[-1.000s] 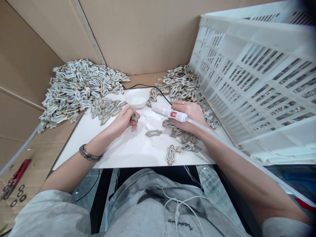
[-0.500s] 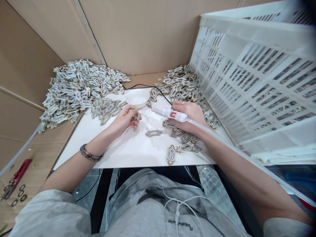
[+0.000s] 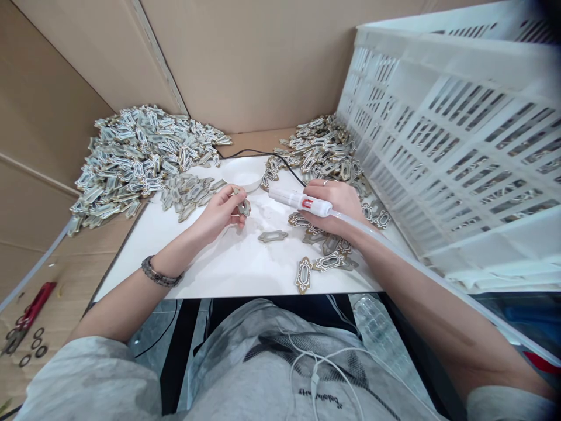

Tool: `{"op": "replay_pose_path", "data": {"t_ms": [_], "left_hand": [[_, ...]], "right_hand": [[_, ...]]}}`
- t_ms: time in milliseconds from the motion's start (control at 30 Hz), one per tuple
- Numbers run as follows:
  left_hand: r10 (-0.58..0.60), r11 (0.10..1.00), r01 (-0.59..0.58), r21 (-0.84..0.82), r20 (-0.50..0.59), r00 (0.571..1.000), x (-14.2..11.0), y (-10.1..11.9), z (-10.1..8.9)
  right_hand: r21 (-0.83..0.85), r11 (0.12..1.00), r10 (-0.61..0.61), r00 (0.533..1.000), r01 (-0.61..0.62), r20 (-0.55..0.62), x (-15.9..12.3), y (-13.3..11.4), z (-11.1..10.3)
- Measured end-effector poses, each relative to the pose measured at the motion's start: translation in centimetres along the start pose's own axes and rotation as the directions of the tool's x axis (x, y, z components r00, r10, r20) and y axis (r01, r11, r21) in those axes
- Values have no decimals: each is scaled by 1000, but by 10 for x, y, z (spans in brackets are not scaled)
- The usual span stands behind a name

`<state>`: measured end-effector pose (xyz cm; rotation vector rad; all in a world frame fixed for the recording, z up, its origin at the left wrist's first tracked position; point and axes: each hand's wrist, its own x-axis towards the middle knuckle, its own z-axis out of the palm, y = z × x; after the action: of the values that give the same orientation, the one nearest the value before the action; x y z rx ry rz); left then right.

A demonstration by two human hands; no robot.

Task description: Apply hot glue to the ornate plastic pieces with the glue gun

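Between the thumb and fingers of my left hand (image 3: 225, 209) is a small ornamental plate (image 3: 243, 207) with a slot in its middle, held just above the white board. My right hand (image 3: 335, 202) grips a white pen-like tool (image 3: 291, 199) with a red window and a clear hose running from its back end. The tool's tip points left, toward the held plate but apart from it. One grey plate (image 3: 272, 236) lies face down between my hands. Under and beside my right hand are several gold-and-white plates (image 3: 304, 275).
A large heap of plates (image 3: 144, 158) stands back left, another heap (image 3: 324, 146) back right. A white bowl (image 3: 243, 173) sits behind my hands. A slatted white crate (image 3: 438, 128) leans on the right. Red-handled scissors (image 3: 33, 313) and black rings lie far left.
My left hand has shifted very slightly and the plate in its fingers is turned a little. My right hand and the tool stay in place.
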<state>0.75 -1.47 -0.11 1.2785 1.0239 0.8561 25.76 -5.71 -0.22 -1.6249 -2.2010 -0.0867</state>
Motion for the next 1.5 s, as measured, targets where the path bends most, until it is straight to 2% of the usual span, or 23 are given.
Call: {"op": "replay_pose_path", "data": {"t_ms": [367,767,1067,1233,1300,1367,1400,1467,1500], "left_hand": [[27,999,-26,-21,55,998,0,0,-2],[6,999,-3,-34,102,995,0,-2,-2],[13,1000,-13,2,66,998,0,0,0],[51,997,-56,58,96,994,4,-5,-5],[119,985,-130,111,100,988,5,-6,-7],[270,930,-286,229,100,958,1,-2,-4],[372,868,-389,307,115,921,-4,2,1],[525,662,-561,497,226,820,-21,12,16],[535,581,-626,520,336,775,-32,16,25]], "right_hand": [[-10,1000,5,1000,-4,11,0,1,2],[-2,1000,4,1000,-4,16,0,1,1],[-16,1000,-10,1000,10,-24,0,2,4],[-19,1000,-8,1000,8,-4,0,1,3],[-13,1000,-10,1000,10,6,0,0,1],[-12,1000,-4,1000,4,12,0,-1,-2],[-13,1000,-5,1000,5,11,-1,-1,-3],[-11,1000,-12,1000,12,22,-1,-1,-3],[-9,1000,-19,1000,19,12,-1,0,-3]]}}
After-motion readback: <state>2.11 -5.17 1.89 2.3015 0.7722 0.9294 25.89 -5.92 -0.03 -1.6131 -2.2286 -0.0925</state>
